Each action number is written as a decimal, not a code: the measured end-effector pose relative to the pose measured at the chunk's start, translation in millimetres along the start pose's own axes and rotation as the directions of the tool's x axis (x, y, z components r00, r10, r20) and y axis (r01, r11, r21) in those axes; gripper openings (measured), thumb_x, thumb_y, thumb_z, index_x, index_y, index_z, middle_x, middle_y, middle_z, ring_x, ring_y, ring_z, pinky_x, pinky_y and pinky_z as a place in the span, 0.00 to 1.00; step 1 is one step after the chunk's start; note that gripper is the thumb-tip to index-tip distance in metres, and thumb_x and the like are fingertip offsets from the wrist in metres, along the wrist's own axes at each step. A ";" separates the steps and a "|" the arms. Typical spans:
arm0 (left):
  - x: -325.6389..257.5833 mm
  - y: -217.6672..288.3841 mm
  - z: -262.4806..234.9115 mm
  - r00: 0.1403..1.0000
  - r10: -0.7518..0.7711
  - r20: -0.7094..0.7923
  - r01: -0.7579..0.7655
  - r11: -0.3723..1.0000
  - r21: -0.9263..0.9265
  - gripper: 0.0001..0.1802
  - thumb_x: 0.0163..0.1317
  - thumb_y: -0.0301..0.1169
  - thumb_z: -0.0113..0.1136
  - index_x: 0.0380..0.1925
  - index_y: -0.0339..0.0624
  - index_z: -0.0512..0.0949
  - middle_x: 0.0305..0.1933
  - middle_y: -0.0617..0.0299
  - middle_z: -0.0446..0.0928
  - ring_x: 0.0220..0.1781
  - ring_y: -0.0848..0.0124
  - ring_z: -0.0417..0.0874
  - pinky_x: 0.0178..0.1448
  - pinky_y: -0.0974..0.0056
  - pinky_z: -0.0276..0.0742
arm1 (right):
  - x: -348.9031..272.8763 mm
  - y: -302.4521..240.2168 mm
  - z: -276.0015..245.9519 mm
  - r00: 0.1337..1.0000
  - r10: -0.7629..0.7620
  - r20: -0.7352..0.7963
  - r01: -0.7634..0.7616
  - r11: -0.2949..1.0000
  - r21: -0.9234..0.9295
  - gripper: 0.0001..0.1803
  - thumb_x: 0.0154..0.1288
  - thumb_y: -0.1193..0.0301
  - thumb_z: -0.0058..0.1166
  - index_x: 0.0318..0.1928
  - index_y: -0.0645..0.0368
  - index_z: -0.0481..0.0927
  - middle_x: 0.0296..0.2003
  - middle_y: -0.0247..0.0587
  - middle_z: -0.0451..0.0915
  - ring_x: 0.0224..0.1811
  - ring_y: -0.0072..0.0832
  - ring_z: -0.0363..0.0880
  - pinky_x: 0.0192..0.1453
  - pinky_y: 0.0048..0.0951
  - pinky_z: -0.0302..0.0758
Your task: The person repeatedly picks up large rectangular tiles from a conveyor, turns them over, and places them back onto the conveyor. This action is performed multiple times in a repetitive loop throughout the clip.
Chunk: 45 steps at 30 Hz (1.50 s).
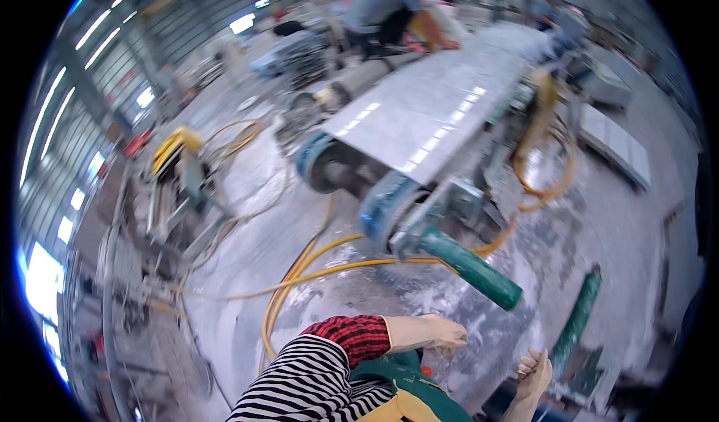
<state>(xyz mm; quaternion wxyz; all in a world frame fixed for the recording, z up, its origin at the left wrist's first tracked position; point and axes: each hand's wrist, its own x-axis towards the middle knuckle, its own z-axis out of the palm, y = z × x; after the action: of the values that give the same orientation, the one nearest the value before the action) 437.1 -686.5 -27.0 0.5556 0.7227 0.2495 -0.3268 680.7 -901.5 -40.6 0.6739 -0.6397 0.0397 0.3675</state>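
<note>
Cream rubber gloves cover both hands. My left hand [443,334] is held across in front of my body, its fingers curled together with nothing seen in them. My right hand [533,371] is lower and to the right, fingers bent in toward the palm, with no object visible in it. Beyond the hands stands a conveyor-like machine with blue rollers [389,206], a large glossy pale slab [427,107] lying on top. A green cylinder [479,274] sticks out from its near end, apart from my left hand. Near my right hand is another green tube-shaped part [578,321].
Yellow hoses [337,271] loop over the wet, whitish floor. A metal frame with a yellow cover [178,146] stands at left. Another person [383,10] bends over the slab's far left edge; others work far right. A flat pale block [616,143] lies at right.
</note>
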 end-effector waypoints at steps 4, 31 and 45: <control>-47.5 -121.1 -0.8 0.865 0.147 -0.480 -0.144 0.989 0.043 0.26 0.80 0.48 0.44 0.66 0.47 0.78 0.56 0.61 0.87 0.54 0.68 0.90 0.57 0.58 0.86 | 30.5 24.8 78.3 0.878 0.144 0.457 -0.129 0.990 -0.063 0.27 0.82 0.55 0.57 0.53 0.74 0.79 0.27 0.51 0.82 0.20 0.22 0.70 0.23 0.21 0.64; -303.8 -467.5 -217.5 0.645 -0.194 -0.739 -0.355 0.780 -0.515 0.29 0.86 0.46 0.44 0.76 0.39 0.68 0.67 0.55 0.83 0.65 0.68 0.83 0.70 0.62 0.79 | -37.4 121.5 518.3 0.717 -0.409 0.565 0.693 0.333 -0.639 0.26 0.72 0.65 0.63 0.65 0.69 0.82 0.60 0.60 0.86 0.64 0.49 0.85 0.71 0.39 0.77; -376.2 -472.8 -337.6 0.324 -0.330 -0.887 0.061 0.943 -0.329 0.25 0.80 0.43 0.49 0.66 0.38 0.79 0.60 0.52 0.88 0.64 0.60 0.87 0.69 0.61 0.78 | 20.6 100.9 625.0 0.374 -0.669 0.643 0.750 -0.189 -0.633 0.27 0.70 0.69 0.59 0.67 0.64 0.76 0.69 0.64 0.75 0.71 0.64 0.70 0.79 0.57 0.63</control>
<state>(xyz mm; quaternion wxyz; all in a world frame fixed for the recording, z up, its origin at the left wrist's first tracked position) -88.2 -237.3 9.5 0.3513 0.6716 0.6430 0.1099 380.2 -344.2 -24.0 0.2946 -0.7731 -0.5533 -0.0969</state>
